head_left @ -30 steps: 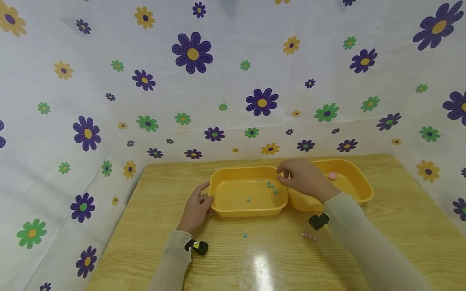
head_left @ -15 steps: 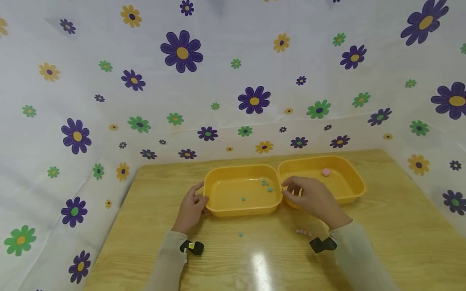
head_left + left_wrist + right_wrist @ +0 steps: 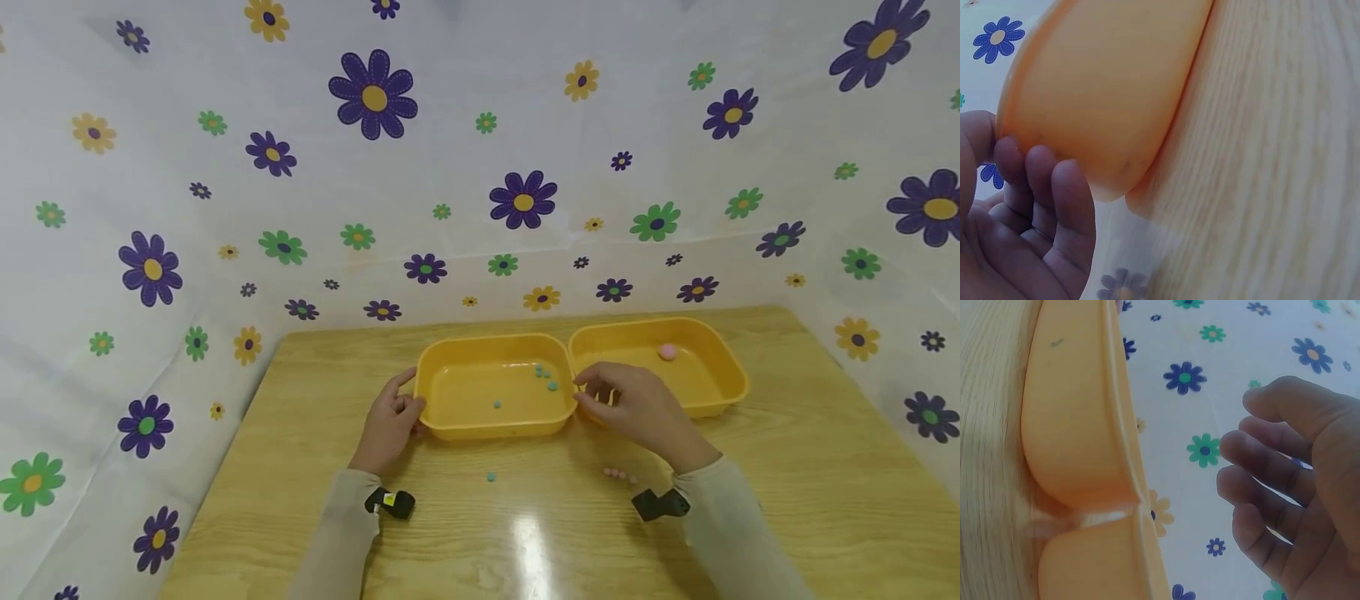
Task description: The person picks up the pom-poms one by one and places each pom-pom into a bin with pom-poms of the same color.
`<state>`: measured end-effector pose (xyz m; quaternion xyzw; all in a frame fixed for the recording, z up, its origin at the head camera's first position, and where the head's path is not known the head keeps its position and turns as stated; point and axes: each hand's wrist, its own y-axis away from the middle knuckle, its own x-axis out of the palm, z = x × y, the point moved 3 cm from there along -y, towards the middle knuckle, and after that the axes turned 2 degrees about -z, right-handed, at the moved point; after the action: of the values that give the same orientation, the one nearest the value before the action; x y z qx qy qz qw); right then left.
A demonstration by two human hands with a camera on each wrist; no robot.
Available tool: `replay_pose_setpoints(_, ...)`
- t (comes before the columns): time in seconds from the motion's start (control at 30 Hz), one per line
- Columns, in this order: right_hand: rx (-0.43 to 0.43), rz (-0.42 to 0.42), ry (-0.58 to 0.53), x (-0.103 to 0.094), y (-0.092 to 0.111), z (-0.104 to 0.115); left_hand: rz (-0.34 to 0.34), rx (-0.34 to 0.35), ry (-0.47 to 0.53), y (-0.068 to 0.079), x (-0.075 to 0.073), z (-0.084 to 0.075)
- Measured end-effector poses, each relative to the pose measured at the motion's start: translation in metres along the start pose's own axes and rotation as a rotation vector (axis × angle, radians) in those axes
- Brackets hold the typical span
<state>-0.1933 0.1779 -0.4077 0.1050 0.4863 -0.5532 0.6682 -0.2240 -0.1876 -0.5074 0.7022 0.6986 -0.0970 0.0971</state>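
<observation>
My left hand (image 3: 386,425) holds the left end of a yellow plastic tray (image 3: 487,431), its fingers bent against the outer wall in the left wrist view. Several small blue-green balls (image 3: 497,404) lie in this tray. My right hand (image 3: 633,408) hovers around the junction with a second yellow tray (image 3: 731,400), partly covering that tray's near left corner. Its fingers are loosely curled, with nothing seen between them in the right wrist view. Whether it touches a tray cannot be told. A larger pink ball (image 3: 667,352) sits in the second tray.
On the wooden table (image 3: 300,500), one blue-green ball (image 3: 491,477) lies in front of the left tray. Several small pink balls (image 3: 616,473) form a short row near my right wrist. A white flowered cloth (image 3: 450,167) hangs behind and at both sides.
My right hand has come down from above the left tray's right rim toward the near side, then stayed almost still. My left hand keeps its hold. The head view has shifted slightly.
</observation>
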Motion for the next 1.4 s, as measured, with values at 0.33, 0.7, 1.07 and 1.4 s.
replay_pose_setpoints(0.33, -0.056, 0.057, -0.138, 0.012, 0.001, 0.026, 0.001, -0.002, -0.012, 0.000, -0.001, -0.003)
replay_pose_setpoints(0.7, -0.214, 0.197, -0.145, 0.063, 0.008, 0.059, 0.004, -0.032, -0.006, 0.003, -0.001, 0.000)
replay_pose_setpoints(1.07, -0.265, 0.431, 0.065, 0.118, 0.024, 0.063, 0.007, -0.016, -0.003, 0.001, 0.000, 0.000)
replay_pose_setpoints(1.4, -0.207, 0.433, 0.021, 0.118, 0.026, 0.070, 0.004, 0.002, -0.010, 0.000, 0.000, -0.001)
